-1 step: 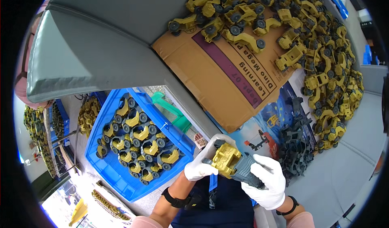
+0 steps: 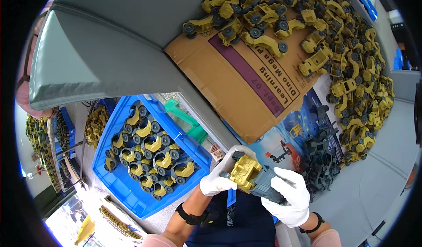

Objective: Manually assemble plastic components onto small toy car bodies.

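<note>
Both my hands wear white gloves and hold one toy truck between them, close in front of my body. My left hand (image 2: 224,172) wraps round the yellow toy truck body (image 2: 243,171), which has dark wheels. On its right side sits a dark grey plastic part (image 2: 265,183), against the yellow body. My right hand (image 2: 288,198) grips that grey part from the right, thumb on top. Whether the two pieces are fully joined I cannot tell. Just beyond my right hand lies a heap of loose dark grey parts (image 2: 323,163).
A blue crate (image 2: 145,209) at left holds rows of yellow toy trucks. A large pile of yellow truck bodies (image 2: 351,62) covers the far right of the work surface. A flattened cardboard box (image 2: 220,84) lies before it. A grey padded wall (image 2: 101,58) rises at far left.
</note>
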Action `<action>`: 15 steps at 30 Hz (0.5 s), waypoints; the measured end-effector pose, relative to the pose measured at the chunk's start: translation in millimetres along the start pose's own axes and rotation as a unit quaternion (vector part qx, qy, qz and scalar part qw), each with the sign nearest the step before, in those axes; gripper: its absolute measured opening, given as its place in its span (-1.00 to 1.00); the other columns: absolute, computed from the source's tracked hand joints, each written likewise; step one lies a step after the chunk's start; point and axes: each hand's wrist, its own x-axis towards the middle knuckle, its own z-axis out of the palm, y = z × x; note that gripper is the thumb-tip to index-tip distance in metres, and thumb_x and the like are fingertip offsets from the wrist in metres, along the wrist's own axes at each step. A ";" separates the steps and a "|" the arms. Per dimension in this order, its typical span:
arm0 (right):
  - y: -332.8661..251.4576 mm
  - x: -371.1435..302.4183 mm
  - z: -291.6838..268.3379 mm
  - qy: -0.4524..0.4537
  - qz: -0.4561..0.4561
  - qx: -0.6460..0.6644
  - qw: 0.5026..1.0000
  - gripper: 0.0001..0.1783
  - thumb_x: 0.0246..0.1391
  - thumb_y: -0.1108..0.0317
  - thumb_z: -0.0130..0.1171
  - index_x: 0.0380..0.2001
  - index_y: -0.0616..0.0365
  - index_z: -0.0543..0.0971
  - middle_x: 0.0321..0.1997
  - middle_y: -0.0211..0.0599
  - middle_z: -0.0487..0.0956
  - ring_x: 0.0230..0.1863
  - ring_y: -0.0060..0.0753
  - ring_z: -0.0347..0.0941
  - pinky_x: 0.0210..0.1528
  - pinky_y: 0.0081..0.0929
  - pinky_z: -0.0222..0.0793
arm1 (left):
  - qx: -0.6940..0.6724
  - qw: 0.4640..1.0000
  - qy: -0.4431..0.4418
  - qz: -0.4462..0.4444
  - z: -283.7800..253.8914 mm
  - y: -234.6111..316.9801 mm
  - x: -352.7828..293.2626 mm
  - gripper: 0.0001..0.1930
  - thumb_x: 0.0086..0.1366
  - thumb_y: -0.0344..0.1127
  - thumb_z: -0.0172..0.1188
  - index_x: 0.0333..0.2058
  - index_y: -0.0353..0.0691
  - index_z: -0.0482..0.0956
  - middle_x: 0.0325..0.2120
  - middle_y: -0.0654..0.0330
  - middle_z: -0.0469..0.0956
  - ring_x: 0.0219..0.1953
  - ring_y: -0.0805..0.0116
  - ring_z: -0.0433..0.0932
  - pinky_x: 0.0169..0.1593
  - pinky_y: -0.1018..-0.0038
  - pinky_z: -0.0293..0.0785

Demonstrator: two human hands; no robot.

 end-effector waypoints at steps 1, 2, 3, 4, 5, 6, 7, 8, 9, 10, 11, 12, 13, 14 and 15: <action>-1.7 1.8 -0.8 0.000 0.000 0.000 1.000 -0.38 -0.27 0.48 0.47 -0.02 0.22 0.52 0.08 0.03 0.39 -0.06 -0.13 0.53 -0.02 -0.36 0.49 | 0.000 1.000 0.000 0.000 -0.9 1.3 -0.9 -0.04 -0.19 0.11 0.50 0.11 -0.25 0.23 -0.02 0.13 0.32 0.09 0.32 0.33 0.18 0.38 0.21; -4.1 4.7 -2.7 -0.015 0.012 0.008 1.000 -0.38 -0.26 0.49 0.47 -0.02 0.21 0.53 0.08 0.02 0.39 -0.07 -0.13 0.53 -0.02 -0.38 0.49 | 0.015 1.000 -0.001 -0.010 -2.8 2.6 -2.1 -0.06 -0.18 0.07 0.51 0.10 -0.26 0.23 -0.02 0.13 0.32 0.09 0.32 0.33 0.18 0.38 0.21; -5.7 5.9 -3.4 -0.030 0.025 0.017 0.999 -0.38 -0.26 0.50 0.47 -0.01 0.20 0.53 0.08 0.02 0.39 -0.07 -0.14 0.53 -0.01 -0.39 0.49 | 0.030 0.999 -0.001 -0.019 -4.7 3.9 -3.2 -0.08 -0.16 0.03 0.51 0.10 -0.27 0.23 -0.03 0.12 0.32 0.09 0.31 0.32 0.18 0.38 0.21; -6.2 4.7 -2.6 -0.031 0.025 0.017 0.999 -0.38 -0.26 0.50 0.47 -0.01 0.20 0.53 0.08 0.02 0.39 -0.07 -0.14 0.53 -0.01 -0.39 0.49 | 0.030 0.999 -0.001 -0.019 -7.4 5.0 -3.4 -0.08 -0.16 0.03 0.51 0.10 -0.27 0.23 -0.03 0.12 0.32 0.09 0.31 0.32 0.18 0.38 0.21; -6.6 3.3 -1.7 -0.037 0.035 0.004 0.999 -0.39 -0.26 0.50 0.47 -0.02 0.20 0.54 0.08 0.01 0.39 -0.07 -0.14 0.53 -0.01 -0.40 0.49 | 0.077 0.997 -0.010 0.000 -10.7 5.9 -3.3 -0.10 -0.15 0.00 0.52 0.10 -0.28 0.23 -0.03 0.12 0.32 0.09 0.31 0.33 0.17 0.38 0.22; -7.5 2.8 -1.3 -0.042 0.045 -0.008 0.998 -0.40 -0.25 0.50 0.47 -0.03 0.19 0.55 0.07 0.01 0.39 -0.07 -0.14 0.53 -0.01 -0.41 0.49 | 0.124 0.992 -0.019 0.020 -12.2 7.1 -3.9 -0.12 -0.13 -0.03 0.52 0.09 -0.28 0.23 -0.03 0.11 0.32 0.08 0.31 0.33 0.17 0.37 0.22; -8.9 3.6 -0.5 -0.042 0.045 -0.007 0.998 -0.40 -0.25 0.50 0.47 -0.03 0.19 0.55 0.07 0.01 0.39 -0.07 -0.14 0.53 -0.01 -0.41 0.49 | 0.123 0.992 -0.008 0.006 -11.7 7.3 -6.7 -0.12 -0.11 -0.03 0.52 0.10 -0.29 0.23 -0.03 0.11 0.33 0.06 0.30 0.34 0.15 0.36 0.24; -10.0 4.8 0.1 -0.041 0.040 -0.006 0.998 -0.41 -0.26 0.51 0.47 -0.04 0.19 0.55 0.07 0.01 0.40 -0.08 -0.15 0.54 -0.01 -0.41 0.50 | 0.122 0.992 -0.008 0.005 -8.4 7.0 -8.3 -0.12 -0.11 -0.03 0.52 0.10 -0.29 0.23 -0.03 0.11 0.33 0.06 0.30 0.34 0.15 0.36 0.24; -10.6 5.1 0.8 -0.039 0.034 -0.005 0.999 -0.42 -0.26 0.51 0.47 -0.04 0.19 0.56 0.06 0.00 0.40 -0.08 -0.15 0.54 -0.02 -0.42 0.50 | 0.095 0.995 0.019 -0.001 -2.9 7.4 -10.0 -0.13 -0.14 -0.07 0.53 0.09 -0.26 0.25 -0.03 0.12 0.36 0.08 0.28 0.36 0.17 0.37 0.25; -10.3 3.8 1.7 -0.039 0.035 -0.005 0.999 -0.42 -0.26 0.51 0.47 -0.04 0.19 0.56 0.06 0.00 0.40 -0.08 -0.15 0.54 -0.02 -0.42 0.50 | 0.066 0.997 0.046 -0.008 0.5 6.9 -12.4 -0.13 -0.18 -0.11 0.54 0.09 -0.24 0.26 -0.03 0.12 0.39 0.09 0.26 0.39 0.19 0.37 0.25; -9.4 1.9 2.8 -0.029 0.029 -0.012 0.999 -0.42 -0.27 0.52 0.47 -0.05 0.19 0.56 0.05 0.03 0.42 -0.09 -0.13 0.54 -0.03 -0.41 0.50 | 0.066 0.997 0.045 -0.008 1.3 4.6 -15.0 -0.13 -0.18 -0.11 0.54 0.09 -0.24 0.26 -0.03 0.12 0.39 0.09 0.26 0.39 0.19 0.37 0.25; -8.7 0.1 3.8 -0.018 0.023 -0.019 0.999 -0.42 -0.28 0.52 0.46 -0.06 0.20 0.56 0.04 0.05 0.43 -0.09 -0.11 0.54 -0.04 -0.39 0.50 | 0.057 0.996 0.068 -0.029 2.0 1.6 -18.3 -0.08 -0.18 -0.08 0.55 0.13 -0.23 0.24 0.01 0.13 0.38 0.11 0.26 0.39 0.21 0.36 0.26; -8.5 -1.6 5.0 -0.018 0.024 -0.020 0.999 -0.42 -0.28 0.52 0.46 -0.06 0.20 0.56 0.04 0.05 0.43 -0.09 -0.11 0.54 -0.04 -0.39 0.50 | 0.047 0.993 0.091 -0.049 2.6 -2.0 -21.7 -0.03 -0.18 -0.06 0.57 0.17 -0.22 0.21 0.04 0.15 0.38 0.13 0.26 0.38 0.22 0.34 0.27; -9.1 -2.9 6.5 -0.019 0.015 -0.024 0.999 -0.43 -0.30 0.53 0.46 -0.08 0.24 0.56 0.04 0.06 0.43 -0.08 -0.11 0.53 -0.03 -0.38 0.48 | 0.047 0.993 0.091 -0.050 4.8 -6.5 -24.4 -0.03 -0.18 -0.06 0.57 0.17 -0.22 0.21 0.04 0.15 0.38 0.13 0.26 0.38 0.22 0.34 0.27; -9.7 -3.6 7.7 -0.020 0.006 -0.028 0.999 -0.44 -0.33 0.54 0.46 -0.11 0.29 0.56 0.04 0.08 0.42 -0.07 -0.11 0.52 -0.02 -0.37 0.47 | 0.026 0.994 0.107 -0.012 8.4 -12.9 -25.8 -0.06 -0.13 -0.07 0.53 0.17 -0.27 0.20 0.04 0.12 0.36 0.12 0.29 0.38 0.20 0.35 0.28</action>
